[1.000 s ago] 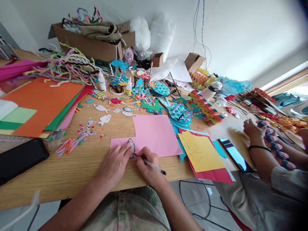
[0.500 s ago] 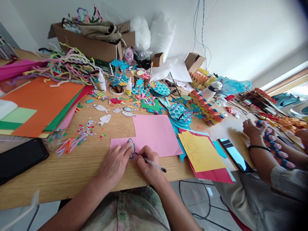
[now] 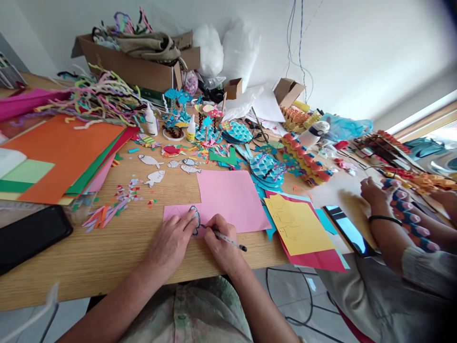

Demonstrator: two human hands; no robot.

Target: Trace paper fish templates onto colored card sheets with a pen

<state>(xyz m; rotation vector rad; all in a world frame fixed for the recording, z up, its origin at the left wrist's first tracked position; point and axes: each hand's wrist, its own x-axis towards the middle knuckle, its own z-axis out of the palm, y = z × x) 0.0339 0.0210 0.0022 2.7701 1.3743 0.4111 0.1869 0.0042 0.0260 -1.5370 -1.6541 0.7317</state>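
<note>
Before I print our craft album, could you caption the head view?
The left hand steadies a fish cutout on pink paper while the right hand holds a pen beside it.

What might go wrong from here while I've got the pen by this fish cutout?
Only your left hand seems to steady the fish cutout, so it might slip and spoil a line drawn around it.

The pen in your right hand has its tip close to the cutout's edge, so a stray stroke could mark it.

The red sheet under the yellow sheet juts past the table edge; a bump could dislodge it.
</note>
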